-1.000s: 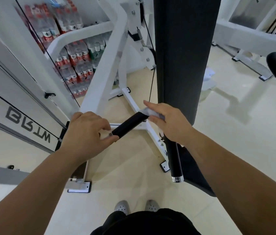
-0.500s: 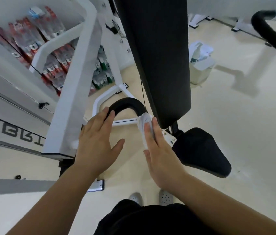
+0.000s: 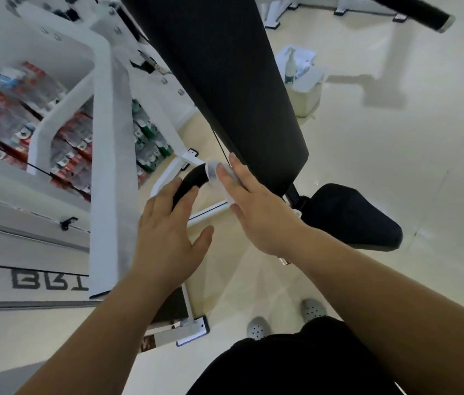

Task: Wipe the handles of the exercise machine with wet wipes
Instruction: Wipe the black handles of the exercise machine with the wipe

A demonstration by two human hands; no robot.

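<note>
Handle (image 3: 189, 179): black, padded, curved; the task's thing and the landmark for this entry; it stands out from the white frame (image 3: 111, 172)
Wet wipe (image 3: 213, 173): white, folded, on the handle's upper bend, trapped between the padding and the right fingers so that a push drags it along
Right hand (image 3: 259, 212): over the handle's far end; grip flat, fingers straight and pressing the wipe down; judged the wiping hand
Left hand (image 3: 168, 238): at the handle's near end; grip apart and holding nothing, straight fingertips touching the padding, probably steadying it against the push
Back pad (image 3: 225, 81): long, black, just right of the handle
Seat (image 3: 353, 218): black, right of the handle and lower
Spray bottle (image 3: 290, 67): on the floor well beyond the handle, likely cleaning stock set aside
Hidden: the handle's stretch under the right hand; where it joins the frame; whether the thumb pinches the wipe's lower edge cannot be told
Blurred: packed bottles (image 3: 68, 143) left of the handle, labels unreadable
Cut off: a second black bar (image 3: 413, 10), far right of the handle, running out of view
</note>
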